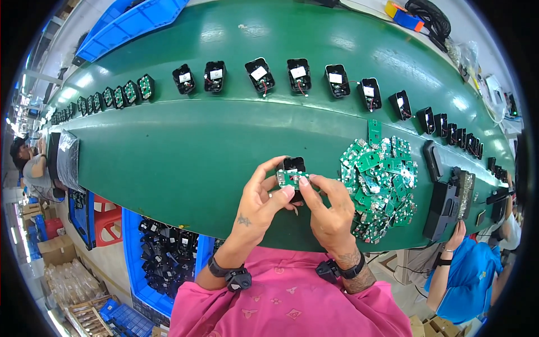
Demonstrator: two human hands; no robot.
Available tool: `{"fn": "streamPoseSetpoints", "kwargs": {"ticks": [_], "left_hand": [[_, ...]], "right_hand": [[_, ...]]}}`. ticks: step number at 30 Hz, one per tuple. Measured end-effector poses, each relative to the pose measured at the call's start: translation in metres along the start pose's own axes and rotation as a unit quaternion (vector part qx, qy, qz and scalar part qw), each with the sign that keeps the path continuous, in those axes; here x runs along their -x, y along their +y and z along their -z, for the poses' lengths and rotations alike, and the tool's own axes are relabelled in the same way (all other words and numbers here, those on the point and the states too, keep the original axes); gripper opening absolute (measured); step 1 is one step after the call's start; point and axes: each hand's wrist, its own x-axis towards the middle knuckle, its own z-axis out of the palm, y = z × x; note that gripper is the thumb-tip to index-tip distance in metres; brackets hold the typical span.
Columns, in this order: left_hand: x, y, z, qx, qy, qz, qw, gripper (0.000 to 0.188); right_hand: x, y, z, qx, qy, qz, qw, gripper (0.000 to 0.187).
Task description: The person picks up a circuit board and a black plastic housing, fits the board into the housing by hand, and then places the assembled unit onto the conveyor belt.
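Close in front of me, my left hand (pixel 255 202) is closed around a small black plastic housing (pixel 294 163), its hollow side facing up. A green circuit board (pixel 288 178) lies across the near part of that housing, and my left thumb touches its lower edge. With thumb and index finger, my right hand (pixel 331 210) grips the board's right end. What the other fingers touch beneath is hidden. A heap of loose green circuit boards (pixel 377 182) lies on the table to the right of my right hand.
Across the green table (pixel 196 146) runs a line of open black housings (pixel 259 74), some with red wires. Board-fitted housings (pixel 146 87) continue leftward. A blue crate (pixel 132 264) of black parts stands below the table edge. Co-workers sit at far left and right (pixel 466 275).
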Motion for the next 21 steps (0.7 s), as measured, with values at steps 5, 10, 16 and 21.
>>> {"fn": "streamPoseSetpoints", "kwargs": {"ticks": [5,10,16,21], "left_hand": [[-0.001,0.005,0.001,-0.052,0.006,-0.016,0.999,0.054],[0.000,0.003,0.000,-0.022,-0.010,-0.002,1.000,0.053],[0.001,0.008,-0.004,-0.018,-0.054,0.046,0.997,0.053],[0.001,0.006,-0.006,-0.040,-0.038,-0.008,0.998,0.053]], "right_hand": [[0.006,0.006,0.002,-0.021,-0.062,0.006,0.998,0.038],[-0.005,0.007,0.017,-0.185,-0.036,-0.148,0.971,0.032],[-0.019,0.008,0.022,-0.228,-0.087,-0.209,0.947,0.037],[-0.008,0.008,0.022,-0.386,-0.092,-0.303,0.866,0.042]]}}
